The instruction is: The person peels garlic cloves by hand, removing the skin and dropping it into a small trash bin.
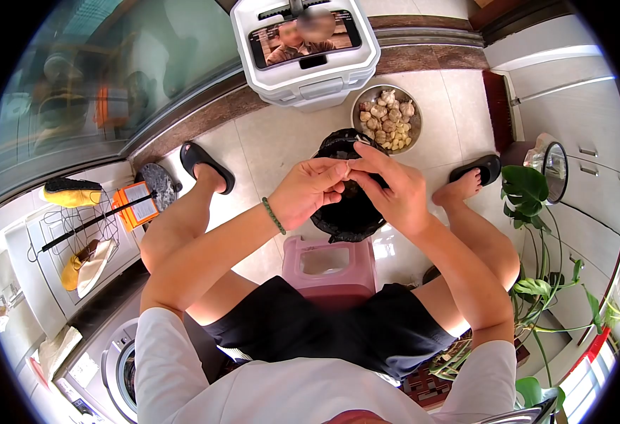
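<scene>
Over a bin lined with a black plastic bag (349, 219), my two hands meet with fingertips together. A small pale garlic clove (347, 168), mostly hidden by the fingers, is pinched between them. My left hand (306, 189) wears a green beaded bracelet (274, 215) at the wrist and has its fingers curled inward. My right hand (393, 185) grips from the other side with thumb and forefinger. Just beyond the bin, a round metal bowl (417, 127) holds whole garlic bulbs (389, 106) and several peeled cloves (397, 134).
A white lidded box (310, 92) carrying a phone (305, 39) stands past the bin. A pink plastic stool (329, 286) sits between my legs. Leafy plants (524, 191) and white drawers (585, 134) line the right. A wire rack with shoes (77, 226) is at left.
</scene>
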`<state>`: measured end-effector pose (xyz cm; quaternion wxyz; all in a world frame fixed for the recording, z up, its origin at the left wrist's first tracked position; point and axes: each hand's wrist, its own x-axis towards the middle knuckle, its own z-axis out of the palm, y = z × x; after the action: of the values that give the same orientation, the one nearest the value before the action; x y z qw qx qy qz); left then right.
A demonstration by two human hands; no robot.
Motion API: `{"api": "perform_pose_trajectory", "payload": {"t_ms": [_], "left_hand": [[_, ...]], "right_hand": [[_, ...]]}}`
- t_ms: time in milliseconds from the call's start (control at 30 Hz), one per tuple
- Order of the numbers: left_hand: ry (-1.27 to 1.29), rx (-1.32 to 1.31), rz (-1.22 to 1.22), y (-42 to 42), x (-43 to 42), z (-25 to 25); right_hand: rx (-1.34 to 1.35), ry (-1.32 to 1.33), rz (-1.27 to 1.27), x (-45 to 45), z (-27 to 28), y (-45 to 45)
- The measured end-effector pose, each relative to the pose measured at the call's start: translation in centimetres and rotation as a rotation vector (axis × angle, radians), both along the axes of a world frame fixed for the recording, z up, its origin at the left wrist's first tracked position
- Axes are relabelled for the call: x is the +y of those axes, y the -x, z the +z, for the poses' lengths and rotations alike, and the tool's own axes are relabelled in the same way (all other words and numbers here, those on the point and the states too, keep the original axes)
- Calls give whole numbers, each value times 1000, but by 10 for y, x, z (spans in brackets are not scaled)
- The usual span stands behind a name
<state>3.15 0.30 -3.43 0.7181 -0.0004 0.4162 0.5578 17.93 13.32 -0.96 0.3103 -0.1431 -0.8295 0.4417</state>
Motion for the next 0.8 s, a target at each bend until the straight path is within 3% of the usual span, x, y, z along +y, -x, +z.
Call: {"api": "perform_pose_trajectory", "payload": {"t_ms": [167,433,800], "left_hand": [[-29,-5,6,1,0,1],[24,287,-77,7,6,6],[45,287,-96,6,4,6]], "right_hand": [[5,-8,2,1,2,0],[-82,58,53,3,6,-1],[-125,37,63,3,2,-4]]}}
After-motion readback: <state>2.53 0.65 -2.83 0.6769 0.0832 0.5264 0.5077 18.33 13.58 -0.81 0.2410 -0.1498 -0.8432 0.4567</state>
